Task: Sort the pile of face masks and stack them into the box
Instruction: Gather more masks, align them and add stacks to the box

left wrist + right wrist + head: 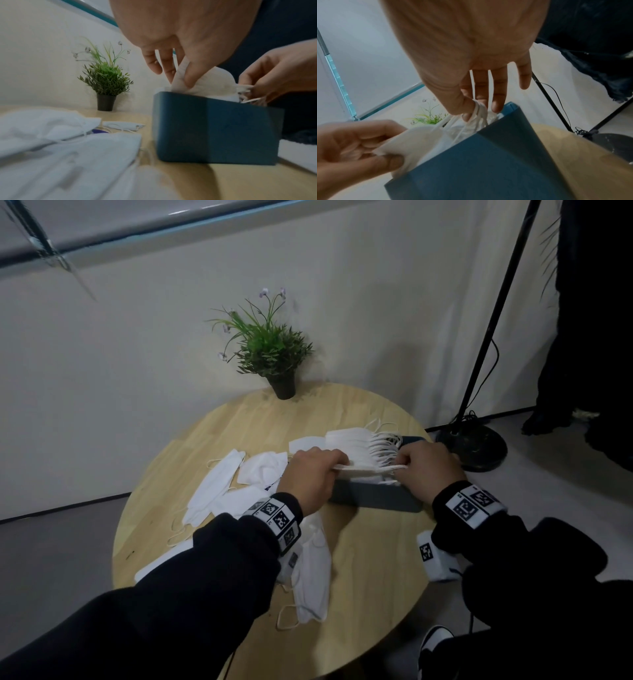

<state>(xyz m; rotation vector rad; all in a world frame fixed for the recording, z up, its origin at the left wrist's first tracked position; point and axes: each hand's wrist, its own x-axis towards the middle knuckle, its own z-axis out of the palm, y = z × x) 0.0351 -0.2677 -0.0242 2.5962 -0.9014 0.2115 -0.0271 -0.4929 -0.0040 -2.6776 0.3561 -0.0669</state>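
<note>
A dark blue box point(373, 498) point(214, 129) point(479, 162) stands on the round wooden table, holding several upright white masks point(352, 445). One folded white mask point(364, 469) point(205, 83) point(418, 140) hangs over the box's near side. My left hand point(310, 475) point(178, 75) pinches its left end between thumb and fingers. My right hand point(426, 469) point(477, 109) pinches its right end at the ear loops. Loose white masks point(219, 484) point(51, 148) lie spread on the table to the left, and one mask point(313, 573) lies under my left forearm.
A small potted plant point(270, 354) point(105, 86) stands at the table's far edge by the wall. A black lamp stand point(474, 446) rises on the floor to the right. A white tagged block point(435, 556) sits near the table's right edge.
</note>
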